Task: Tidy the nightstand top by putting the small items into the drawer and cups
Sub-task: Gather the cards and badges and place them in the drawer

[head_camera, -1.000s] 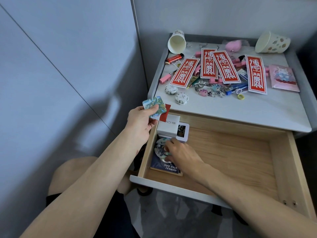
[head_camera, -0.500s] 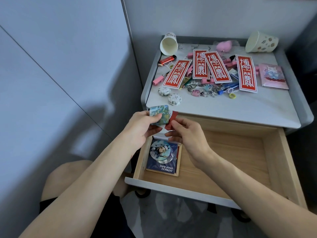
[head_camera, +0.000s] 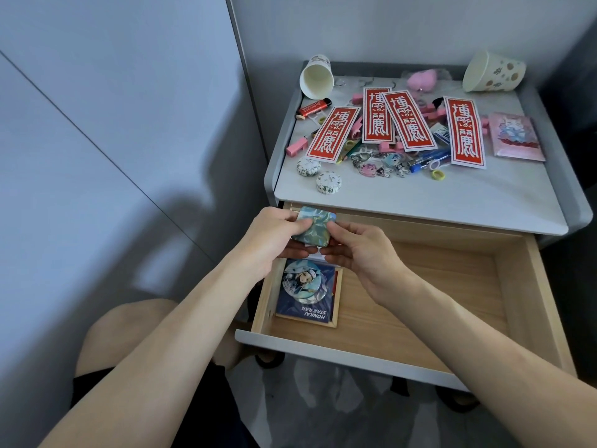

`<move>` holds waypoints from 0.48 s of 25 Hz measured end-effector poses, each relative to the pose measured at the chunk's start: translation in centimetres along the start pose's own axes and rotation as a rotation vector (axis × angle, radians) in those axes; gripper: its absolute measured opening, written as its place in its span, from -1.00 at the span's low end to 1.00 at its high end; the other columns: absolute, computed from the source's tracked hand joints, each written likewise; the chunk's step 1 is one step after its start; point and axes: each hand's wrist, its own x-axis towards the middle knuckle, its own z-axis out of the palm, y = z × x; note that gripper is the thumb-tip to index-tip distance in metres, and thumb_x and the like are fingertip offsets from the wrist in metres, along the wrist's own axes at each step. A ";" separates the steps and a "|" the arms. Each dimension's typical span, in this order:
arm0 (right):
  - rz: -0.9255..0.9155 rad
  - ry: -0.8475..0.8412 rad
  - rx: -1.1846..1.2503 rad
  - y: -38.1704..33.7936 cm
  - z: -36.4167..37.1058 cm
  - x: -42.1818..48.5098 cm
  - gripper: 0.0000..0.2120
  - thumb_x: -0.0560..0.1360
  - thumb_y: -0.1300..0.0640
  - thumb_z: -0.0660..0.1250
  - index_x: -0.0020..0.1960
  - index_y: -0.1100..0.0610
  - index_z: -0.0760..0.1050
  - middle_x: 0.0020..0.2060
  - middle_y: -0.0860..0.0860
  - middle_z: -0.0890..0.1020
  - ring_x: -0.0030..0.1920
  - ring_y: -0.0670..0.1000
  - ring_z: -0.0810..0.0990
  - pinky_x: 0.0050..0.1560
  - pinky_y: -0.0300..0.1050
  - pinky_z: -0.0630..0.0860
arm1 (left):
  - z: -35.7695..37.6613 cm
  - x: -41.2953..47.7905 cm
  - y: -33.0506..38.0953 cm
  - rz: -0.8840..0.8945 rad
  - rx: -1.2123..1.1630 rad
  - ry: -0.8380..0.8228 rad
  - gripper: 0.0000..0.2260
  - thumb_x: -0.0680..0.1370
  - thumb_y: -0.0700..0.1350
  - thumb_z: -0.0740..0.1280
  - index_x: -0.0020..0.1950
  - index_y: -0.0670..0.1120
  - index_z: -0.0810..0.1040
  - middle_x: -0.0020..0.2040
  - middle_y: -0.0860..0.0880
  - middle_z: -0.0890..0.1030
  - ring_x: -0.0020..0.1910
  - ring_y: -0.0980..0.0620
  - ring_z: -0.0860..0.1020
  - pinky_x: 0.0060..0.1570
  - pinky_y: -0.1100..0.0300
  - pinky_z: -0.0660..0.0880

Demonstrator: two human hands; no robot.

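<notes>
A square blue-green badge point(head_camera: 315, 229) is held over the back left corner of the open wooden drawer point(head_camera: 420, 286). My left hand point(head_camera: 274, 234) grips its left edge with thumb on top, and my right hand point(head_camera: 358, 247) pinches its right side. Below the hands, a round picture badge point(head_camera: 305, 282) lies on a dark blue card pack point(head_camera: 308, 297) in the drawer. On the nightstand top point(head_camera: 452, 195) lie several red paper strips point(head_camera: 407, 121), pink clips, keychains point(head_camera: 378, 164), pens, a lighter point(head_camera: 315, 106) and two small round tins point(head_camera: 329, 182). Two paper cups lie tipped over at the back: a white cup point(head_camera: 316, 77) and a patterned cup point(head_camera: 492, 72).
A pink card sleeve point(head_camera: 515, 137) lies at the right of the top, a pink fluffy charm point(head_camera: 421, 80) at the back. A grey wall panel runs along the left. My knee point(head_camera: 129, 331) is below left of the drawer front point(head_camera: 339, 347).
My right hand rose from the badge in the drawer and met my left hand at the square badge. The white box is now hidden behind the hands.
</notes>
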 end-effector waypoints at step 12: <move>-0.285 0.103 -0.554 -0.5 -2.1 0.8 -0.90 0.51 0.11 0.42 0.02 0.03 0.66 -0.31 -0.05 0.65 -0.39 -0.19 0.50 -0.30 -0.24 0.43 | -0.3 0.0 0.2 -0.004 0.097 -0.054 -0.90 0.65 -0.10 0.29 0.14 0.00 0.57 -0.06 -0.14 0.69 -0.40 0.08 0.63 -0.46 0.29 0.53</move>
